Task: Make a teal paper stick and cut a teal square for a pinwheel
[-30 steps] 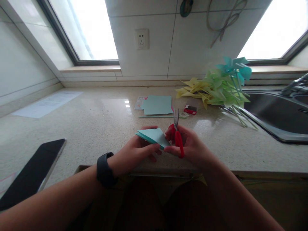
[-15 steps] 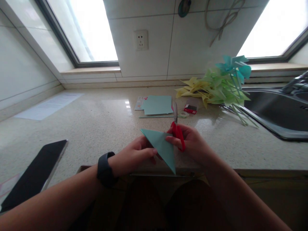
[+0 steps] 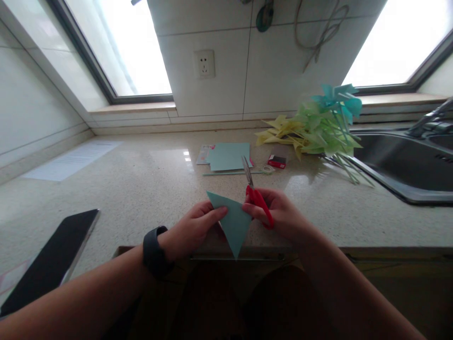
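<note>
A pale blue-green sheet of paper [image 3: 235, 225], folded into a triangle, hangs between my hands over the counter's front edge with one corner pointing down. My left hand [image 3: 196, 225] is closed on its left side, thumb on the front face. With thumb and fingertips my right hand [image 3: 279, 212] pinches the paper's right corner. That same hand also holds red-handled scissors [image 3: 260, 204], whose blades point up and away from me and look closed. Beyond them lies a stack of similar paper [image 3: 230, 157] with a thin stick [image 3: 226, 174] in front of it.
A small red box [image 3: 277, 160] and a roll of clear tape [image 3: 267, 169] lie right of the stack. Yellow, green and blue paper pinwheels [image 3: 318, 127] rest by the sink [image 3: 399, 165]. A dark tablet-like slab [image 3: 53, 259] and a printed sheet [image 3: 74, 159] are at left.
The folded paper has turned, so its lower corner has swung left. My left thumb has moved up onto its face. The scissors' blades have tilted to the left.
</note>
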Demonstrator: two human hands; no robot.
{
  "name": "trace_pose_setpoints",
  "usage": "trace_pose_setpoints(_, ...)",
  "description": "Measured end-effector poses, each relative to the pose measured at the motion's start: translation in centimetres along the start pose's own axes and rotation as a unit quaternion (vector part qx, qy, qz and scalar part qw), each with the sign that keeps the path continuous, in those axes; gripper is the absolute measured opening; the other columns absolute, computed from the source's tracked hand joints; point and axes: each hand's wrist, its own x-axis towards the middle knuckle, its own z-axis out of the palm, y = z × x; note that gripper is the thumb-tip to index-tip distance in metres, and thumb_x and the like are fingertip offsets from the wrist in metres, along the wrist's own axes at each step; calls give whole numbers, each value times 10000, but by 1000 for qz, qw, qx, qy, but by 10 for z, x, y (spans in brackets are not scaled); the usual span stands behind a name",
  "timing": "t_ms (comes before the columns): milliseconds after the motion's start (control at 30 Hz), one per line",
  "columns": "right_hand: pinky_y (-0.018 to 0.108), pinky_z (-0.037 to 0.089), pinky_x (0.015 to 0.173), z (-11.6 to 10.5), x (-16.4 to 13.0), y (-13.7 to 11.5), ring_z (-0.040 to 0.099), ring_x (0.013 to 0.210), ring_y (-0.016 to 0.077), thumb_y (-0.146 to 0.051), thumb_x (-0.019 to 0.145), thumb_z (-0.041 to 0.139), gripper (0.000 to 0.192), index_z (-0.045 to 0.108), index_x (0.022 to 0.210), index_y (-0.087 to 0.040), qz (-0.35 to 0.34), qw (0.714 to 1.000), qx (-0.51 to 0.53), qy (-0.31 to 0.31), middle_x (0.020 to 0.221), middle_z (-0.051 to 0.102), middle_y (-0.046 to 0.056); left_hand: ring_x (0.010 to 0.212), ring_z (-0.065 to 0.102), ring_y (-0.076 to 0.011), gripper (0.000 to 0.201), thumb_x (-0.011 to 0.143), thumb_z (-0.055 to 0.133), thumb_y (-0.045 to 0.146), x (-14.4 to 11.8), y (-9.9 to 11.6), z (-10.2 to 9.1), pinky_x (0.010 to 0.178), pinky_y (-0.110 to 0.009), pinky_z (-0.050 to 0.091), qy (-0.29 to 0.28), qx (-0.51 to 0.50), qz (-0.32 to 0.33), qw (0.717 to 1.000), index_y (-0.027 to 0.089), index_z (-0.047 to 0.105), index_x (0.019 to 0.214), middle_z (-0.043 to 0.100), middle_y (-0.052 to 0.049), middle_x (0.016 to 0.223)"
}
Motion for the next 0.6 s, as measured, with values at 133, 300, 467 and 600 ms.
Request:
trace_pose_setpoints(133,247,342,552,-2,2,3,442,592,104,-416,828,757,278,606,808,-185,-1,999,16,29,674,518,-45,646,670,-165,312,881,712,424,0,2,3,572,-292,574,36,-3,29,999,149,689,1027,731,-73,962)
trace_pose_setpoints(300,251,358,570,-2,3,5,477,606,112,-397,832,747,249,618,847,-185,-12,999,18,27,690,551,-37,604,668,-130,304,883,721,421,-1,0,2,585,-256,568,76,-10,50,996,155,693,1027,721,-43,914)
trace_pose_setpoints(467,246,376,579,0,2,2,472,596,104,-363,814,758,226,638,836,-173,-15,1000,25,1,694,565,-34,627,622,-125,296,867,743,421,-1,-1,-2,549,-256,566,91,-26,62,994,161,695,999,684,-35,898)
trace_pose_setpoints(600,237,373,575,-1,0,4,456,595,95,-356,815,750,219,629,823,-174,-28,999,31,12,696,541,-43,682,612,-147,233,849,767,365,0,0,-1,566,-272,582,76,-33,63,995,160,714,948,662,-34,854)
